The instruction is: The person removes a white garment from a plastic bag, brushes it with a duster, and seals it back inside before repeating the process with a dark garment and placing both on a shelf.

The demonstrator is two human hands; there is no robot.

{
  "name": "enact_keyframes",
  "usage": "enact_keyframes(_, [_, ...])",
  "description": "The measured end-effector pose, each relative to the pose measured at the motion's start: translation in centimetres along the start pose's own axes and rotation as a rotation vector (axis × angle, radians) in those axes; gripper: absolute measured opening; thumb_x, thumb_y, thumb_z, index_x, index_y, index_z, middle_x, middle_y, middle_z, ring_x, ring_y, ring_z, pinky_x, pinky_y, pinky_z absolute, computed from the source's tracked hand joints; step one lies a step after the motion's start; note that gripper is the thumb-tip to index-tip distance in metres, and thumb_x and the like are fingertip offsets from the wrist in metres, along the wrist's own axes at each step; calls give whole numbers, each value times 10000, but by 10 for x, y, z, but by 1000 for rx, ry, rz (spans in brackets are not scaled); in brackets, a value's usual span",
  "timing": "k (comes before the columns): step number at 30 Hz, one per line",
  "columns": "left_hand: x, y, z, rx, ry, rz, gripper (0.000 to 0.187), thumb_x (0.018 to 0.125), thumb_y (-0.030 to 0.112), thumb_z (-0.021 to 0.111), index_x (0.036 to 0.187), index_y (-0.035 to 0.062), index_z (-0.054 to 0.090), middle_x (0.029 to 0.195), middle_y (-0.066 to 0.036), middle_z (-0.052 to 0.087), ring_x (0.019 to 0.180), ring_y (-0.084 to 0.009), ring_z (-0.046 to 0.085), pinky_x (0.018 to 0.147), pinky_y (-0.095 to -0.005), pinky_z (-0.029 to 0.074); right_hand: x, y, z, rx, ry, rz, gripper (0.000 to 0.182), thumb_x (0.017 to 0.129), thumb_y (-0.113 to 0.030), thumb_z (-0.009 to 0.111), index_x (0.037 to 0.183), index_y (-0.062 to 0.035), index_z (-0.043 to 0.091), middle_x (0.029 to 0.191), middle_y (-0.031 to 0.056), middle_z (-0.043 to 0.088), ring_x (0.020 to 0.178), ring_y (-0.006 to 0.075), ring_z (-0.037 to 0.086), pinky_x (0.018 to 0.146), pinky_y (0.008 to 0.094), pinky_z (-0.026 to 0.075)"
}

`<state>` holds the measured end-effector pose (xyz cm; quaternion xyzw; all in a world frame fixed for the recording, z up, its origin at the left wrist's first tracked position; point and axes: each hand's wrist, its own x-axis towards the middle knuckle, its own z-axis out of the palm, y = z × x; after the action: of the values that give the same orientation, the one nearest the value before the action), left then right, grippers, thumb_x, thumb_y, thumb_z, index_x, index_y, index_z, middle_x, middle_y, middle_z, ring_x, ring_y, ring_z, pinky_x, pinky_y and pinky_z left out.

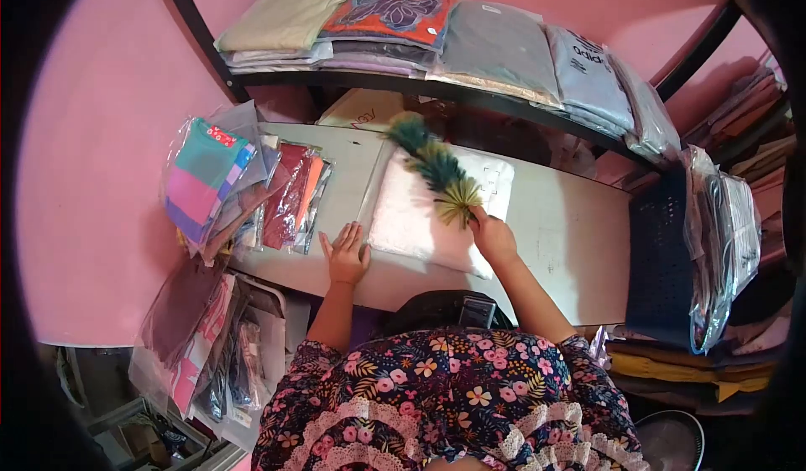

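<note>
of the two hands, the right hand (494, 238) is closed around the base of a green feather duster (437, 171), which extends over the white folded item (416, 236); the left hand (345, 257), fingers spread, lies palm-down on the surface (571, 227) just beside it.

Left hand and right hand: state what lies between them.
Head view: a white bundle on the tabletop lies between the left hand and the right hand.

Two hands (345, 257) — one feather duster (440, 171), one white bundle (407, 219), one blue basket (659, 261) — five shelved bagged stacks (495, 51).
</note>
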<state>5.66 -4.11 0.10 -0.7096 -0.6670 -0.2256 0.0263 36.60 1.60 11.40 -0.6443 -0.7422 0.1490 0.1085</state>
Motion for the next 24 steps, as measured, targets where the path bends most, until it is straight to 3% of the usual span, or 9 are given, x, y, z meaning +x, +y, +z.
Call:
enact_keyframes(2, [-1, -1, -1, 19, -25, 7, 471, 781, 277, 569, 1213, 90, 550, 1285, -25, 521, 1220, -158, 447, 1084, -576, 54, -3, -7, 0, 15, -15, -130, 308, 833, -262, 557, 1108, -125, 525, 687, 180, 611, 614, 360, 609, 548, 449, 497])
enact_keyframes(4, [0, -1, -1, 20, -36, -4, 470, 783, 267, 567, 1219, 93, 546, 1296, -22, 512, 1225, -155, 443, 1082, -576, 59, -24, -7, 5, 47, -155, -369, 308, 832, -303, 565, 1116, -186, 531, 755, 149, 626, 676, 345, 620, 565, 453, 495])
enact_keyframes(6, [-1, -4, 1, 24, -29, 14, 467, 781, 259, 568, 1215, 89, 549, 1291, -28, 517, 1224, -159, 445, 1082, -576, 61, -33, 0, -1, 9, -183, -309, 294, 835, -296, 563, 1118, -219, 544, 765, 132, 628, 699, 333, 625, 577, 457, 498])
enact_keyframes(9, [-2, -3, 0, 26, -21, 26, 463, 775, 244, 571, 1208, 79, 554, 1285, -39, 522, 1225, -168, 447, 1081, -575, 63, -28, 41, 1, 23, 29, 15, 297, 831, -280, 570, 1120, -213, 553, 738, 147, 628, 667, 345, 622, 583, 466, 497])
enact_keyframes(12, [-2, -4, -1, 23, -29, 39, 464, 768, 224, 573, 1206, 72, 554, 1293, -46, 516, 1231, -182, 443, 1081, -576, 60, -33, 64, -17, 96, 130, 324, 268, 829, -214, 592, 1083, -136, 559, 804, 188, 636, 723, 372, 616, 621, 470, 487])
enact_keyframes(16, [-2, -9, 2, 40, -36, 50, 466, 766, 217, 565, 1207, 68, 553, 1297, -49, 512, 1234, -185, 440, 1083, -576, 46, -74, 64, -3, 226, 198, 93, 283, 846, -273, 562, 1118, -198, 543, 754, 175, 624, 682, 376, 610, 601, 478, 489])
enact_keyframes(18, [-2, -10, 3, 46, -22, 63, 467, 765, 216, 562, 1207, 68, 553, 1297, -50, 512, 1234, -185, 440, 1083, -574, 42, -96, 58, 0, 179, -40, -146, 298, 843, -282, 564, 1133, -215, 555, 814, 174, 626, 719, 361, 614, 625, 445, 499])
enact_keyframes(21, [-3, -12, 3, 56, -42, 41, 477, 763, 217, 557, 1216, 71, 546, 1294, -50, 515, 1239, -181, 434, 1087, -567, 39, -107, 77, 16, 284, 99, -34, 294, 850, -282, 554, 1134, -204, 561, 837, 170, 631, 725, 360, 616, 636, 436, 502])
enact_keyframes(24, [-3, -14, 4, 90, -63, 34, 488, 770, 231, 542, 1233, 77, 533, 1303, -48, 508, 1253, -176, 418, 1089, -561, 33, -99, 91, 11, 366, 285, 354, 278, 848, -197, 572, 1112, -112, 549, 897, 174, 641, 783, 381, 614, 662, 445, 491])
